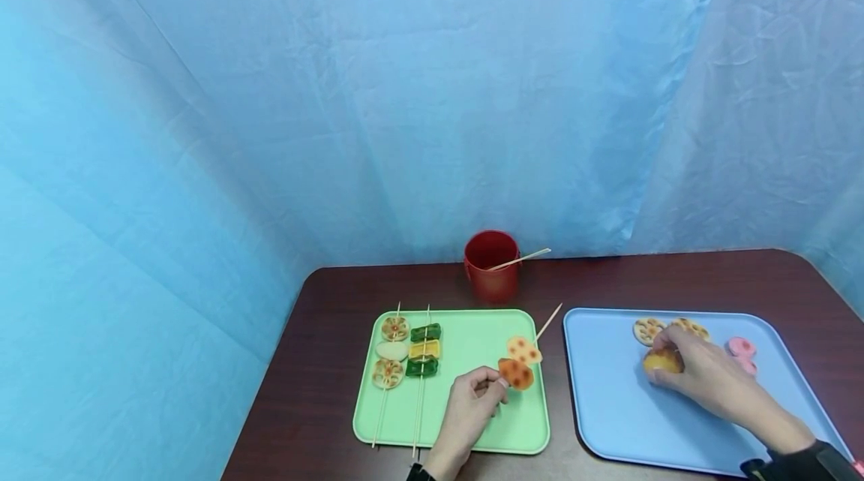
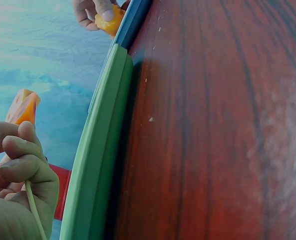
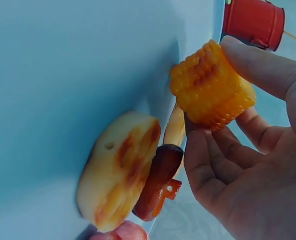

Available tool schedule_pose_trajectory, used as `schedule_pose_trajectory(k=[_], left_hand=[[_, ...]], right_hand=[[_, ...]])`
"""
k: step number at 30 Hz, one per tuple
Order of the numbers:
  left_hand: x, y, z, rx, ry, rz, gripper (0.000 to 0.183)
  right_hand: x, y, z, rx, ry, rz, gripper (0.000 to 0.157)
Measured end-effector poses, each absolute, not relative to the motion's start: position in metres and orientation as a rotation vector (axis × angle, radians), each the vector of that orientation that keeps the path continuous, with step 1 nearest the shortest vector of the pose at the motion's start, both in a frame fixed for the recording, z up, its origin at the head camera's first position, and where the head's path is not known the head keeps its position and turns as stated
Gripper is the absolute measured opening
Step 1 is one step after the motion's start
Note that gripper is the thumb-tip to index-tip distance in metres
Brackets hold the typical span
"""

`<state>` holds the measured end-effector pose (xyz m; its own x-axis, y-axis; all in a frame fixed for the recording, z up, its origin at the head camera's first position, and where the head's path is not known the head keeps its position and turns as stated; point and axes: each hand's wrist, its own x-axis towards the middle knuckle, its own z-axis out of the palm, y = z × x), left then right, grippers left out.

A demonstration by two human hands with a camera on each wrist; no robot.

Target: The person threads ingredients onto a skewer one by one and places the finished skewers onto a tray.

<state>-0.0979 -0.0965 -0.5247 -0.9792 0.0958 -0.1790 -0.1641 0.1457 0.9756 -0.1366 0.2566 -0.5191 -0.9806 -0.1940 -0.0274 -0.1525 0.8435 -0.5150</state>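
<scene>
My left hand [image 1: 469, 406] grips a bamboo skewer [image 1: 549, 323] over the green tray [image 1: 472, 322]. Threaded on it are a pale orange spotted slice [image 1: 523, 350] and a darker orange one [image 1: 518, 374]. In the left wrist view the stick [image 2: 34, 210] runs down through the curled fingers. Above the blue tray [image 1: 628, 421], my right hand [image 1: 715, 380] pinches a yellow corn piece [image 3: 210, 85] between thumb and fingers. Close to that hand lie lotus root slices [image 1: 649, 330]. The right wrist view shows a browned pale slice [image 3: 120, 172] and a dark brown piece [image 3: 160, 175].
Two filled skewers lie at the green tray's left, one with lotus root slices [image 1: 388, 374], the other with green pieces [image 1: 422, 367] around a yellow one. Behind the tray stands a red cup [image 1: 492, 282] with sticks. Pink pieces [image 1: 742, 347] lie on the blue tray's right.
</scene>
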Motion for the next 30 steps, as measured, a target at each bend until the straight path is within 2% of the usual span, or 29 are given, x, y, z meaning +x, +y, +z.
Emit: schedule_pose_trajectory(k=[7,17,23,30], left_hand=[[-0.098,-0.096,-0.525,-0.059,2.217,1.937,0.026],[-0.097,-0.093,-0.525,-0.054,2.217,1.934,0.026],[-0.097,-0.092,-0.525,-0.040,2.220,1.944,0.023],[-0.096,-0.090,-0.525,-0.013,2.226,1.954,0.020]], right_hand=[[-0.138,0.253,-0.514,-0.311,2.959,-0.869,0.063],[-0.137,0.242,-0.501,-0.293,3.012,-1.018,0.062],[-0.141,0.233,-0.495,-0.262,3.019,-1.139,0.069],[-0.146,0.224,-0.484,-0.099,2.761,-1.374,0.075]])
